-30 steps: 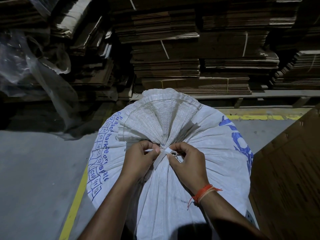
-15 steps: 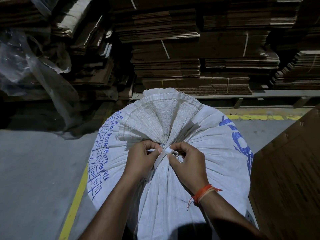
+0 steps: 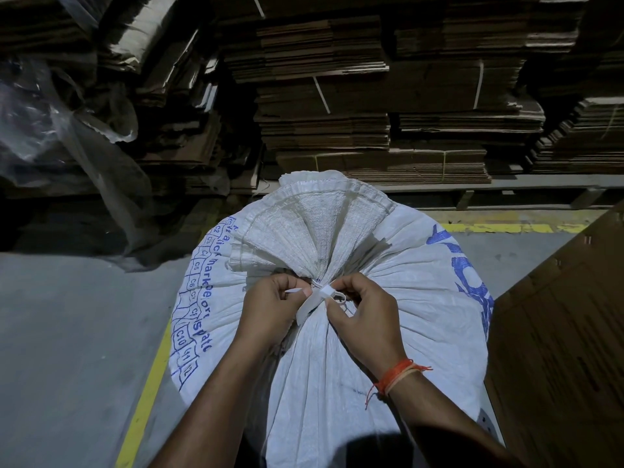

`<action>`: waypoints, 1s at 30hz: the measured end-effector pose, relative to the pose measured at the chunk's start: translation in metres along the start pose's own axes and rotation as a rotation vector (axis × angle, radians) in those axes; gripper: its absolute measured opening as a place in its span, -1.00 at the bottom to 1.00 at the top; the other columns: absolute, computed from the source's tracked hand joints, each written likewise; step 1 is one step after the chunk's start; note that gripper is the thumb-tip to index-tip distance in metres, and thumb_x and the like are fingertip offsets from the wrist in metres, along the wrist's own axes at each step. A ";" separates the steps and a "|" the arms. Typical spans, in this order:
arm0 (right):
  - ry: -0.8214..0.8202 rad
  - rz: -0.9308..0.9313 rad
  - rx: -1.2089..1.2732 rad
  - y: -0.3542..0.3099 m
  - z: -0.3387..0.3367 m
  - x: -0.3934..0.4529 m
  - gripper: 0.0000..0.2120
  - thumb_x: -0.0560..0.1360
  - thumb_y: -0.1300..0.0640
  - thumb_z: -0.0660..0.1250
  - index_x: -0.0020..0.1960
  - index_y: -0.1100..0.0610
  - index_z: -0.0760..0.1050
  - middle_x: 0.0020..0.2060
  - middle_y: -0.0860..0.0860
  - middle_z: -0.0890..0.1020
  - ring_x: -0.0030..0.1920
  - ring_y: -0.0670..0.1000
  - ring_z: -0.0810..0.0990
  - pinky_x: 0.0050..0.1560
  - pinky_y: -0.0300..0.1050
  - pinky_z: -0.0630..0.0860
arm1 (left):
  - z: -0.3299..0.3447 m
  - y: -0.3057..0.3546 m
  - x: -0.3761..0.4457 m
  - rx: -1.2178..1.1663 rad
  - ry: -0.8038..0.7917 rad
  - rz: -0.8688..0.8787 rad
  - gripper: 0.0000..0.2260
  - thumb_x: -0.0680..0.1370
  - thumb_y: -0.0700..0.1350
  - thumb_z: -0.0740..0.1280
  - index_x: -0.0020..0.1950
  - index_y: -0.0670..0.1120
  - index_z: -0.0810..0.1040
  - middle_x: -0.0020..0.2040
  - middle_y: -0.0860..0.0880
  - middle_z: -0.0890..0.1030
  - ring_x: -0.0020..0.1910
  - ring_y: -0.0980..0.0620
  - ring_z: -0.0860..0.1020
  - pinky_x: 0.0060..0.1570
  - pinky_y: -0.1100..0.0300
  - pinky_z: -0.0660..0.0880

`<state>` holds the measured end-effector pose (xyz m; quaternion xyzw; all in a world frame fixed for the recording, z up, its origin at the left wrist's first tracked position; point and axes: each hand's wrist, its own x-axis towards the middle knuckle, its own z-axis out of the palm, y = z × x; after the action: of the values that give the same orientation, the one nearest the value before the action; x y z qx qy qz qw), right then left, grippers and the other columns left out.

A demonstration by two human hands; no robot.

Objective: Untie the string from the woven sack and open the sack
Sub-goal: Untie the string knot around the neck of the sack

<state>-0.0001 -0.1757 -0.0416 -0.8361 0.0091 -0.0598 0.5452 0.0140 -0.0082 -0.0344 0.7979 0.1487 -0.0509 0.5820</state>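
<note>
sack [image 3: 337,332] on floor [image 3: 67,332] — cardboard stacks [image 3: 371,96] behind, carton [image 3: 557,349] at right.

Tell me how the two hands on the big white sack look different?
The right hand has an orange thread bracelet on its wrist; the left hand has a bare wrist. The left hand pinches a thin loose end of the white string, while the right hand's grip is on the small loop of the knot. What they share: both are curled at the tied neck of the woven sack, one on each side of the knot.
</note>
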 end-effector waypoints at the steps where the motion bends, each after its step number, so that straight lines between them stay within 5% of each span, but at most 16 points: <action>1: 0.001 -0.024 -0.014 0.000 0.001 0.000 -0.84 0.41 0.14 0.51 -0.04 -0.04 0.63 -0.14 -0.14 0.70 -0.07 -0.10 0.66 -0.01 -0.03 0.64 | 0.000 0.000 0.000 0.002 0.001 0.003 -0.92 0.56 -0.15 0.50 -0.13 -0.07 0.75 -0.31 0.01 0.75 -0.39 0.15 0.62 -0.29 0.20 0.51; 24: 0.048 -0.027 -0.033 0.002 0.004 0.000 -0.84 0.40 0.17 0.53 -0.08 -0.04 0.66 -0.16 -0.16 0.69 -0.08 -0.12 0.67 -0.03 -0.02 0.65 | 0.004 -0.003 0.002 0.021 -0.018 0.033 -0.94 0.55 -0.11 0.51 -0.10 -0.05 0.77 -0.26 -0.04 0.78 -0.35 0.06 0.64 -0.27 0.14 0.54; 30: 0.049 -0.032 -0.024 0.002 0.004 0.001 -0.85 0.39 0.17 0.52 -0.10 -0.04 0.65 -0.17 -0.16 0.69 -0.08 -0.12 0.67 -0.02 0.00 0.64 | 0.004 -0.001 0.001 -0.004 -0.035 0.022 -0.93 0.56 -0.14 0.51 -0.12 -0.08 0.76 -0.37 0.01 0.71 -0.48 0.13 0.52 -0.41 0.23 0.44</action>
<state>0.0015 -0.1728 -0.0450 -0.8409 0.0098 -0.0890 0.5337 0.0146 -0.0119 -0.0372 0.7973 0.1298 -0.0581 0.5866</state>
